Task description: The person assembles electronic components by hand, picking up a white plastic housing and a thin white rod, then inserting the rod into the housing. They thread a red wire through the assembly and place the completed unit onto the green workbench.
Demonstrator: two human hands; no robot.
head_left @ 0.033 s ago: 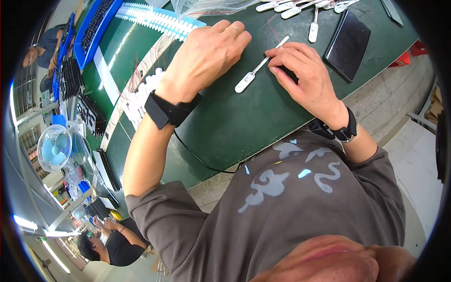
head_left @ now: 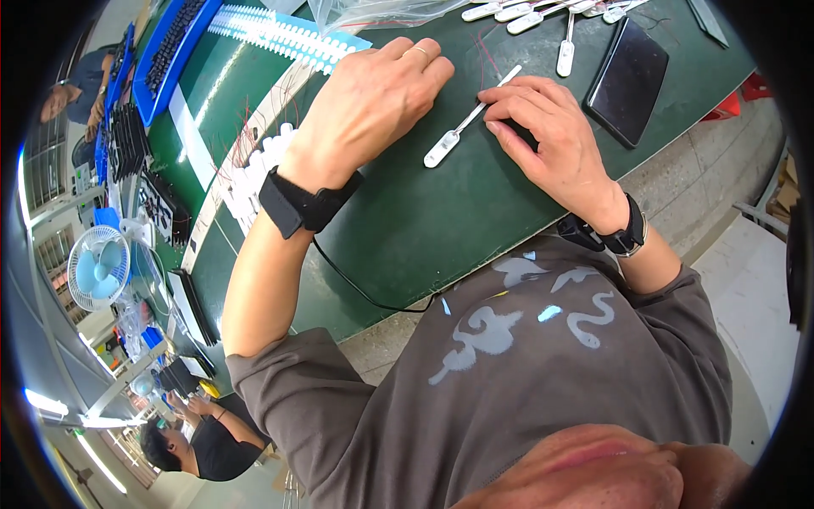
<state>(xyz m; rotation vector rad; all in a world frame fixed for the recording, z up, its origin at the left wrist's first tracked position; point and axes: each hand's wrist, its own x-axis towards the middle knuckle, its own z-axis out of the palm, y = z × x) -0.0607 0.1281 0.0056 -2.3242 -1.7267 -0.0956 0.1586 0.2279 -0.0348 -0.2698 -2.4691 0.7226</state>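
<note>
The person leans over a dark green surface [head_left: 441,229], both forearms reaching up into the view. The left hand [head_left: 373,97] lies palm down on the surface, fingers loosely extended and together, its grip released and holding nothing; a ring shows on one finger and a black wrist strap [head_left: 297,202] wraps the wrist, with a thin black cord [head_left: 356,284] trailing from it across the surface toward the near edge. The right hand [head_left: 551,136] rests just beside it, wearing a black wristwatch [head_left: 626,236]; its fingertips [head_left: 500,95] pinch the thin stem end of a small white stick-shaped part [head_left: 462,129], so the grip is closed on that part. The part lies flat on the surface between the two hands, its wider rounded end pointing toward the person's left and its narrow stem running up under the right fingers. Thin red wires [head_left: 485,53] lie on the surface just beyond the hands. Farther away, at the top edge, several more white parts [head_left: 543,13] lie in a loose group near a clear plastic bag [head_left: 373,13], and a flat black rectangular pad [head_left: 629,81] sits to the right of them. To the left, a row of white pieces [head_left: 280,34] lies beside a blue tray [head_left: 170,55]. Another person [head_left: 203,445] stands in the lower left.
</note>
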